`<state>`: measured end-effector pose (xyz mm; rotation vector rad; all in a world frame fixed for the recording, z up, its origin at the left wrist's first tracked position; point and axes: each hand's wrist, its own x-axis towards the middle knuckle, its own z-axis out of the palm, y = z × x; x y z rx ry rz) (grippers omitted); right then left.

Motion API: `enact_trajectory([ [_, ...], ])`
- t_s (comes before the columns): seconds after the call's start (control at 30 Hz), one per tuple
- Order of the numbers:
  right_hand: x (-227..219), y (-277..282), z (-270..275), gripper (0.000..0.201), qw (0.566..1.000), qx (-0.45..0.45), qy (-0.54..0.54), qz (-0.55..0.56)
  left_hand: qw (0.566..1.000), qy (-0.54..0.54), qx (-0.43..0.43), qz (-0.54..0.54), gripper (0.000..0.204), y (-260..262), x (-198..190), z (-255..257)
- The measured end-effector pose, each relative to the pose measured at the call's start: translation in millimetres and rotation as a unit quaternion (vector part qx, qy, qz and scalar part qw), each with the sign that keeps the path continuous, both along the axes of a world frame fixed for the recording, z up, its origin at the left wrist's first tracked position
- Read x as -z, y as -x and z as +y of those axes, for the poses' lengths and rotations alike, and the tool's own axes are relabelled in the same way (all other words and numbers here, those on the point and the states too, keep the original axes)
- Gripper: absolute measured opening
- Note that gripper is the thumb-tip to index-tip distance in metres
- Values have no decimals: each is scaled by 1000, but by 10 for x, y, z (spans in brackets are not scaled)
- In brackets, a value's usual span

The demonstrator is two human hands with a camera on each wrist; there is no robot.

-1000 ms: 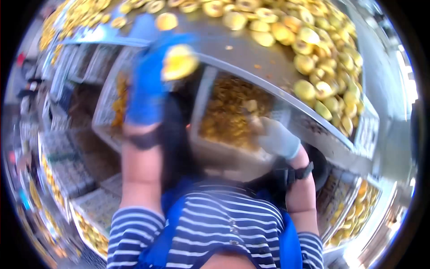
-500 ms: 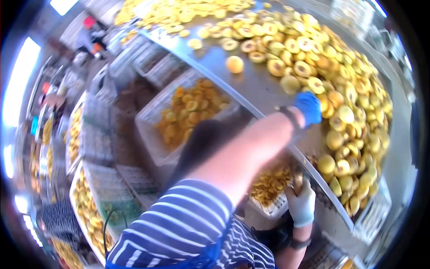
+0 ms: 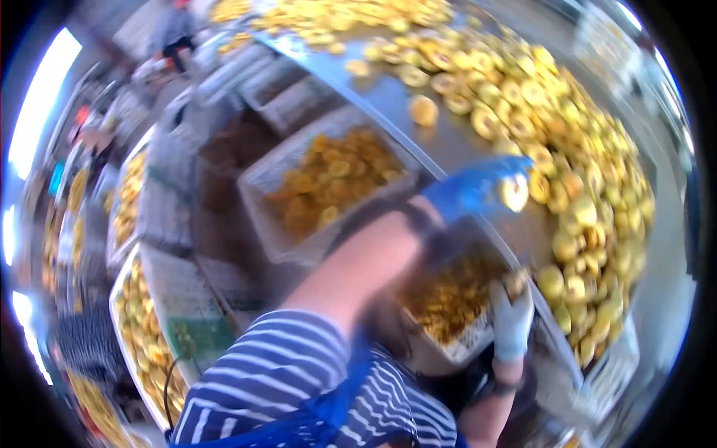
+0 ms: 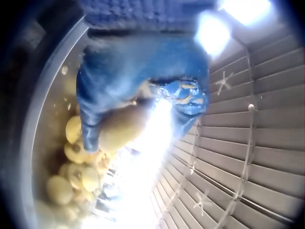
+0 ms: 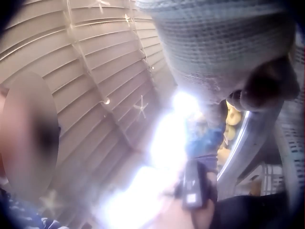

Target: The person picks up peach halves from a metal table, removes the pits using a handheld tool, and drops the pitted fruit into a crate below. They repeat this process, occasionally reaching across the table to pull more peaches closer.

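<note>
My left hand [image 3: 470, 188], in a blue glove, grips a halved yellow peach [image 3: 514, 193] over the near edge of the metal table [image 3: 455, 145]. In the left wrist view the thumb and fingers curl round this peach half [image 4: 123, 128]. Lower right, my right hand [image 3: 511, 325] wears a white knitted glove and stays beside the table edge. It holds a brown, round-ended thing [image 3: 515, 282] at the fingers; its kind I cannot tell. Just beyond the left hand lies a large pile of peach halves [image 3: 590, 216].
Below the table edge stands a white crate [image 3: 457, 354] of small orange-brown pieces. Another crate [image 3: 252, 205] with peach halves stands to the left. One peach half [image 3: 423, 110] lies apart on the table. More fruit crates and a person [image 3: 173, 33] are farther left.
My left hand, holding a peach half at the far left a second ago, reached into the pile, then drew back leftward with a peach half. The right hand stays low, beside the scrap crate.
</note>
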<state>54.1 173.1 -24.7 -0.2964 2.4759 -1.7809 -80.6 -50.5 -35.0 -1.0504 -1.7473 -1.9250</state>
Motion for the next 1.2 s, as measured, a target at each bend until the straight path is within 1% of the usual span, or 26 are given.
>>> enact_trajectory([
  [0.03, -141, -35, -136, 23, 999, 14, 24, -39, 982, -124, 77, -124, 46, -336, -205, 50],
  [0.07, -218, -34, -218, 26, 999, 14, -8, -35, 959, -181, 120, -183, 45, -367, -154, 87],
  [0.1, -239, -25, -275, 31, 997, 20, 34, -72, 940, -218, 106, -242, 46, -447, -162, 167],
  [0.13, -235, -1, -302, 36, 998, 23, -60, -23, 903, -241, 131, -332, 43, -472, -239, 151],
  [0.17, -282, 22, -355, 39, 999, 19, -50, -7, 992, 12, -40, -120, 41, -576, -309, 131],
  [0.2, -350, 47, -419, 39, 997, 34, -57, -25, 971, -136, 19, -197, 38, -606, -271, 224],
  [0.23, -354, 74, -465, 38, 999, 25, -35, -30, 941, -169, 64, -285, 37, -633, -352, 222],
  [0.27, -348, 102, -471, 38, 999, 18, -14, -37, 899, -201, 110, -374, 38, -648, -431, 222],
  [0.3, -344, 127, -480, 38, 998, 30, -19, -43, 894, -201, 121, -381, 38, -635, -418, 246],
  [0.37, -330, 186, -499, 37, 996, 21, -42, -70, 833, -288, 158, -445, 44, -592, -380, 286],
  [0.4, -315, 212, -495, 37, 996, 28, -45, -76, 829, -288, 163, -450, 44, -584, -357, 300],
  [0.47, -274, 249, -499, 36, 998, 12, -37, -44, 875, -194, 77, -437, 51, -579, -305, 314],
  [0.5, -241, 254, -500, 35, 997, 21, -60, -38, 890, -179, 48, -417, 50, -573, -275, 336],
  [0.53, -174, 250, -500, 35, 997, 23, -60, -41, 888, -178, 50, -420, 50, -577, -284, 349],
  [0.6, -12, 239, -509, 33, 994, 40, -97, -25, 901, -126, -3, -416, 48, -599, -338, 364],
  [0.73, 66, 218, -535, 31, 998, 25, -60, -18, 899, -111, -30, -423, 46, -587, -321, 405],
  [0.8, 44, 226, -558, 26, 998, -30, 51, -8, 884, -151, -37, -441, 45, -602, -363, 436],
  [0.83, 1, 221, -546, 26, 998, -28, 51, -9, 884, -150, -36, -442, 45, -609, -390, 448],
  [0.87, -67, 215, -530, 24, 980, -53, 120, -148, 873, -179, -29, -453, 40, -623, -418, 457],
  [0.9, -130, 210, -519, 22, 938, -77, 185, -283, 861, -208, -21, -464, 35, -632, -431, 466],
  [0.97, -232, 221, -519, 21, 936, -75, 177, -296, 855, -217, -15, -471, 34, -621, -414, 471],
  [1.03, -227, 214, -505, 19, 932, -73, 169, -312, 848, -225, -8, -480, 34, -603, -408, 465],
  [1.1, -125, 191, -471, 19, 936, -121, 165, -286, 893, -65, 25, -445, 41, -551, -401, 409],
  [1.13, -102, 165, -454, 19, 936, -119, 165, -288, 892, -65, 27, -447, 41, -537, -436, 398],
  [1.17, -87, 130, -435, 18, 900, -133, 250, -330, 886, -40, 76, -456, 38, -527, -500, 389],
  [1.2, -74, 97, -420, 18, 855, -146, 333, -369, 877, -14, 125, -464, 36, -525, -535, 367],
])
